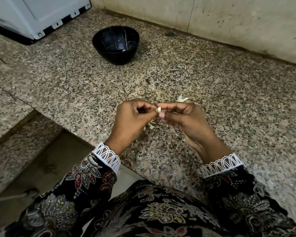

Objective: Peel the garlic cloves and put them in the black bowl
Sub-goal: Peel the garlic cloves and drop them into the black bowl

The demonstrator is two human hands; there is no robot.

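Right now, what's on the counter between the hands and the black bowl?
Nothing: in the head view, just bare speckled counter separates the black bowl from both hands' fingers pinching the garlic clove.

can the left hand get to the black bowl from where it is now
Probably yes: bare speckled granite counter lies between the left hand and the black marbled bowl, but both hands pinch a pale garlic clove.
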